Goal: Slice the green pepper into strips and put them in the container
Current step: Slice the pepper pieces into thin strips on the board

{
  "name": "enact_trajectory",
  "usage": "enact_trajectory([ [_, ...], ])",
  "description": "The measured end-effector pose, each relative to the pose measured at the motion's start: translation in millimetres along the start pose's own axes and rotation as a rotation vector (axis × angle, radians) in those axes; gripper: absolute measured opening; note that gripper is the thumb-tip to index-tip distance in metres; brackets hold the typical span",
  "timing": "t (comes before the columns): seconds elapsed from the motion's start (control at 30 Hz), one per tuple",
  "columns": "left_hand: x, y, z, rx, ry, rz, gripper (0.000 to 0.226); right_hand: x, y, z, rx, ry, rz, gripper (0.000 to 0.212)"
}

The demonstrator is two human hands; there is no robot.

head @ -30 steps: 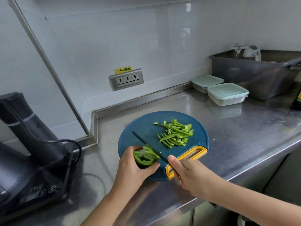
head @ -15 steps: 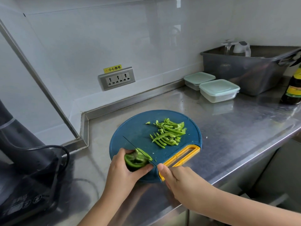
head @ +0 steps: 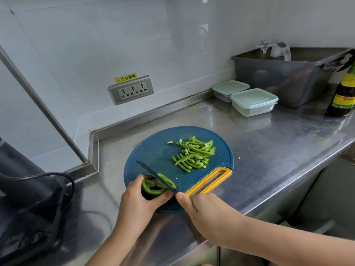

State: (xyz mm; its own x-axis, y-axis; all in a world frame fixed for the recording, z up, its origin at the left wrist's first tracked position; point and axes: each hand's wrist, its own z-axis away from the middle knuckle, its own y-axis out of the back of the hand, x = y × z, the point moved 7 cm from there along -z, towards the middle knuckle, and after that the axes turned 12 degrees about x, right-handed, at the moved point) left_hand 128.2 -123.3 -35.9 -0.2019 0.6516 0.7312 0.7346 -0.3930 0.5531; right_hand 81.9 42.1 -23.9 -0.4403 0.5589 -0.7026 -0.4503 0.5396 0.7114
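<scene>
A round blue cutting board (head: 153, 150) with a yellow handle lies on the steel counter. My left hand (head: 140, 202) pins a piece of green pepper (head: 152, 187) at the board's near left edge. My right hand (head: 203, 210) grips a dark knife (head: 153, 174), whose blade lies against the pepper with a fresh slice on its right side. A pile of cut pepper strips (head: 194, 153) sits on the board's right half. Two lidded clear containers (head: 253, 101) with pale green lids stand at the back right.
A dark appliance (head: 25, 204) with a black cable fills the left side. A grey plastic tub (head: 288, 75) stands at the back right, and a dark sauce bottle (head: 342, 93) at the far right. A wall socket (head: 131, 89) is behind. The counter's front edge runs just past the board.
The knife has come down through the pepper and a new slice lies beside the blade. The camera view has shifted slightly; both hands stay at the board's near edge.
</scene>
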Motion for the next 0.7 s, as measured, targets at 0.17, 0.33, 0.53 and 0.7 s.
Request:
enact_trajectory([
  [0.17,2,-2,-1,0.011,-0.049,-0.019,0.057,2,-4,-6,-0.016,-0.014,0.082,0.055],
  [0.33,3,0,-2,0.007,-0.059,-0.015,0.062,-2,-7,-9,-0.035,-0.003,0.142,0.049],
  [0.53,6,1,-2,-0.005,-0.075,-0.014,0.063,-11,-11,-15,-0.085,0.116,0.236,0.047],
  [0.7,7,2,-1,0.009,-0.081,-0.022,0.056,-17,-15,-29,-0.131,0.102,0.397,0.030],
])
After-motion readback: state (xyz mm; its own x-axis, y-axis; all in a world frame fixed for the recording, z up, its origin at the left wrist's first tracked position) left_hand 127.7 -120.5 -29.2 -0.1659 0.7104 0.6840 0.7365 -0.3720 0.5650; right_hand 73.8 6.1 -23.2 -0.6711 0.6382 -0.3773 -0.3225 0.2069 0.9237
